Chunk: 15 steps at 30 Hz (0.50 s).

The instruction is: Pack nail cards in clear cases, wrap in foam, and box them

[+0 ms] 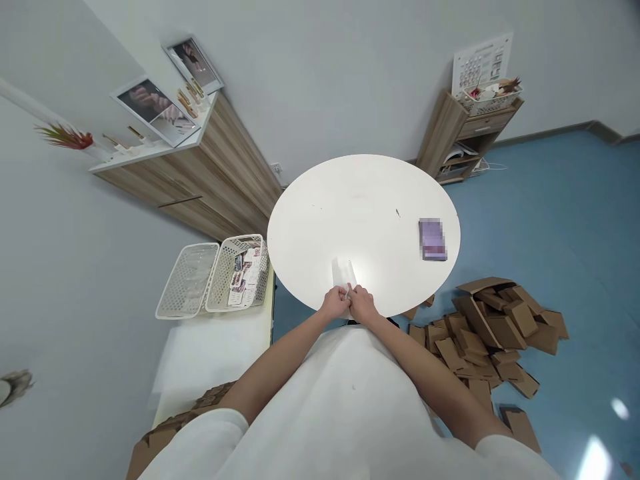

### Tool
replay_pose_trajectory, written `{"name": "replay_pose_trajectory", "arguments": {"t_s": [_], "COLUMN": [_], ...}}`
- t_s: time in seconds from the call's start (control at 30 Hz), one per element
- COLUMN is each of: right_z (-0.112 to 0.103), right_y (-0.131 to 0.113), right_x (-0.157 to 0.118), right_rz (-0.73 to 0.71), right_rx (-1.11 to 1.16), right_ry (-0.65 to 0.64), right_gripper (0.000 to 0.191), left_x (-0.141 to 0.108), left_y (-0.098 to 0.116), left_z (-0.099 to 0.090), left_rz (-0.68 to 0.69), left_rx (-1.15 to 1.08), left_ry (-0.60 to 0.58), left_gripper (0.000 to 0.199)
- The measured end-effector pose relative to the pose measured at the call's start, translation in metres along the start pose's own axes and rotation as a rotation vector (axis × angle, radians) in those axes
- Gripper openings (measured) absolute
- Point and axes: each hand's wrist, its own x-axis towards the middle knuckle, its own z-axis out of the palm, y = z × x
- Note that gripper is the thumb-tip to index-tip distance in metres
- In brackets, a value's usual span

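Note:
At the near edge of the white oval table (360,200), my left hand (336,301) and my right hand (362,304) meet side by side. Between them is a thin, translucent plastic bag (343,270), its far part lying flat on the tabletop. The fingers of both hands are closed on the bag's near end, close together. Glare on the table blurs the bag's right edge, and whether anything is inside it cannot be made out.
A pixelated purple box (433,240) lies on the table's right side. Two white perforated baskets (237,308) stand left, one holding printed cards. Brown cardboard boxes (470,347) are piled on the blue floor at right. A wooden cabinet (215,173) stands at left, a small shelf unit (445,130) behind.

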Motion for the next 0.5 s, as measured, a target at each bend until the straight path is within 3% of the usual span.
{"name": "replay_pose_trajectory", "arguments": {"t_s": [0.17, 0.27, 0.37, 0.5], "right_z": [-0.003, -0.002, 0.003, 0.01], "right_y": [0.006, 0.006, 0.006, 0.01], "right_x": [0.0, 0.002, 0.004, 0.004], "right_rz": [-0.036, -0.005, 0.024, -0.006], "right_rx": [0.166, 0.16, 0.15, 0.188], "right_ry": [-0.047, -0.019, 0.028, 0.061], "right_gripper": [0.072, 0.068, 0.055, 0.051], "left_x": [0.001, -0.001, -0.004, -0.011], "left_y": [0.006, 0.006, 0.003, -0.004], "left_z": [0.005, 0.0, -0.006, -0.01], "left_rz": [0.025, 0.069, 0.206, 0.461], "left_rx": [0.071, 0.132, 0.305, 0.564], "left_ry": [-0.08, -0.14, -0.134, -0.04], "left_gripper": [0.018, 0.022, 0.028, 0.042]}}
